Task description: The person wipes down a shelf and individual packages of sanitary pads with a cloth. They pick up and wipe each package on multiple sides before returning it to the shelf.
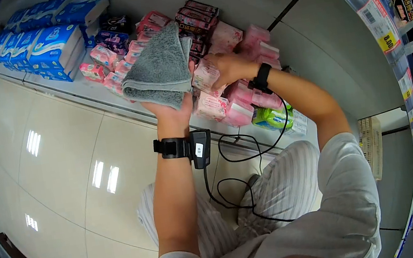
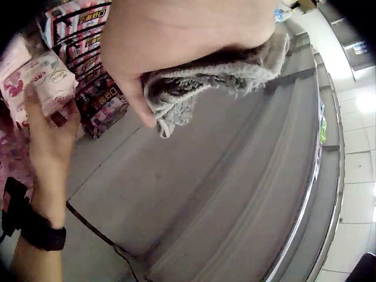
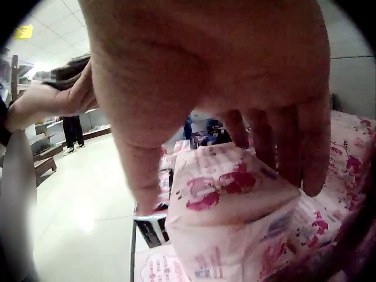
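A folded grey cloth (image 1: pixel 162 63) lies across my left hand (image 1: pixel 171 114), which holds it above the goods on the low shelf. In the left wrist view, the thumb shows along the near edge of the cloth (image 2: pixel 223 76); the other fingers are largely hidden. My right hand (image 1: pixel 232 66) grips a pink-and-white soft pack (image 1: pixel 205 76) just right of the cloth. The right wrist view shows thumb and fingers on opposite sides of that pack (image 3: pixel 229 200), with dark pink printing on its top. More pink packs (image 1: pixel 212 105) sit close below the right hand.
Blue packs (image 1: pixel 56 50) stand stacked at the shelf's left end. Dark red-and-black packs (image 1: pixel 195 18) are piled behind the hands, and a green pack (image 1: pixel 271 118) lies at the right. A black cable (image 1: pixel 228 206) loops over the lap. Price-tagged shelving (image 1: pixel 376 13) rises at right.
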Available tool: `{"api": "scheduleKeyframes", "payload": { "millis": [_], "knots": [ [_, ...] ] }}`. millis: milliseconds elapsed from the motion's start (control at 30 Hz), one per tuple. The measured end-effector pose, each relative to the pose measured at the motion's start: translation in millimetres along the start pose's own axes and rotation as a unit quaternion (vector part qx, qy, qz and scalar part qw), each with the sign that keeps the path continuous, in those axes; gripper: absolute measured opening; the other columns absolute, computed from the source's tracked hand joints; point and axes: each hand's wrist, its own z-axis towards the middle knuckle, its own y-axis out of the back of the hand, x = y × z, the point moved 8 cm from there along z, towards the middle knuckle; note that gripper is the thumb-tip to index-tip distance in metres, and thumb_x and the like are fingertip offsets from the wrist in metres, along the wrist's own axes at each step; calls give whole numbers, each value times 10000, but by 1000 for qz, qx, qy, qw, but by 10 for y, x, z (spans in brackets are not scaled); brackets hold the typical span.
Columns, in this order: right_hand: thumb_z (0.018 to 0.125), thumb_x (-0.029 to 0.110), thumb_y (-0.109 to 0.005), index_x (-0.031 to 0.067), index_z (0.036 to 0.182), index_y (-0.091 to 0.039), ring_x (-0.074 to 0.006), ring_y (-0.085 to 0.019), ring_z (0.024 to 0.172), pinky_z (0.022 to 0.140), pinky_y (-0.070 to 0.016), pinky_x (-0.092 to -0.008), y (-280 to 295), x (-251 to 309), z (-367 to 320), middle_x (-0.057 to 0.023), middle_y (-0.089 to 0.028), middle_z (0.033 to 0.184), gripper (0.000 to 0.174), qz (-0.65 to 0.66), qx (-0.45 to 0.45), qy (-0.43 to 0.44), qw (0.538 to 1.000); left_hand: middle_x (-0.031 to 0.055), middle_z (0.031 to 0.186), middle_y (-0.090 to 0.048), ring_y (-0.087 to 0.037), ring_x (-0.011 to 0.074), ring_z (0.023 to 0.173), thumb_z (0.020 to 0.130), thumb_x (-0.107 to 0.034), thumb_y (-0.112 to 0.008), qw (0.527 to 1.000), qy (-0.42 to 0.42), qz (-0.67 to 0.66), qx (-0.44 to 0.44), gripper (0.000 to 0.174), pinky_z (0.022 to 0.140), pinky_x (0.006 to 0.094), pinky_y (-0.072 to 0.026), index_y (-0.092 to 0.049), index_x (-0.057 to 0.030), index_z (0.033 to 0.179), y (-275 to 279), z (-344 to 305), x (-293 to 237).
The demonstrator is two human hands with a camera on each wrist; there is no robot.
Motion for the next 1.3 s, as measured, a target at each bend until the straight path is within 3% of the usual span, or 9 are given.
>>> {"api": "scheduleKeyframes", "payload": {
  "millis": [133,200,433,733,867,933,1033,1200,1300],
  "knots": [
    [598,367,-768,53,1199,-522,-396,-658,819,725,-525,-462,-103,-323,42,-205,-673,875,722,10,143,-110,984,87,1365,-542,-519,331,1227,944,-610,-343,1000,9,1,9,637,1016,576,-423,-517,-144,1342,-38,-41,18],
    [609,284,-781,74,1223,-510,-390,-647,941,782,-527,-455,94,-694,152,-206,-661,1000,704,-45,-69,-76,994,95,1361,-544,-524,338,1221,942,-614,-344,1000,-4,-7,27,641,1015,570,-429,-520,-142,1337,-119,-90,-14],
    [768,120,-721,125,1471,-354,-383,-559,1158,940,-497,-448,54,-1185,313,-214,-568,1243,794,-44,-89,-148,984,47,1353,-562,-525,272,1239,941,-532,-476,1000,8,8,26,527,1054,503,-423,-535,-195,1342,-239,-228,7],
    [835,132,-612,116,1490,-331,-376,-612,1082,882,-522,-465,-263,-1430,358,-215,-593,1208,713,-107,-98,-141,979,62,1346,-566,-527,303,1229,932,-568,-454,997,15,-3,78,565,1067,523,-414,-538,-181,1336,-275,-249,94],
    [857,200,-603,56,1396,-430,-381,-612,1077,818,-533,-481,114,-514,35,-232,-602,1176,584,-153,-163,-160,961,63,1344,-568,-524,305,1236,937,-572,-432,998,20,0,63,555,1069,526,-411,-554,-192,1323,-294,-293,103],
    [860,297,-609,21,1227,-527,-390,-637,1004,765,-532,-483,57,65,-56,-226,-641,1084,466,-86,-146,-27,985,62,1343,-569,-523,305,1238,936,-575,-430,998,12,11,56,556,1069,527,-410,-560,-193,1318,-297,-306,86],
    [819,422,-644,36,1098,-574,-388,-663,892,729,-527,-497,-250,634,-316,-195,-678,950,481,-45,23,-20,998,61,1341,-570,-517,306,1248,933,-578,-435,998,1,-2,59,562,1073,530,-408,-562,-186,1316,-257,-237,71],
    [735,381,-734,48,1167,-582,-369,-662,865,687,-527,-482,-251,979,-697,-203,-664,960,567,-98,19,41,994,83,1347,-561,-506,318,1261,939,-561,-436,998,6,-12,58,573,1080,540,-402,-545,-157,1331,-260,-228,97],
    [719,323,-765,80,1127,-611,-352,-633,939,781,-508,-460,228,615,-1005,-144,-643,970,500,-99,-104,-41,989,110,1361,-544,-502,335,1263,946,-549,-433,995,1,-15,96,588,1077,556,-403,-520,-124,1343,-259,-202,67]
  ]
}}
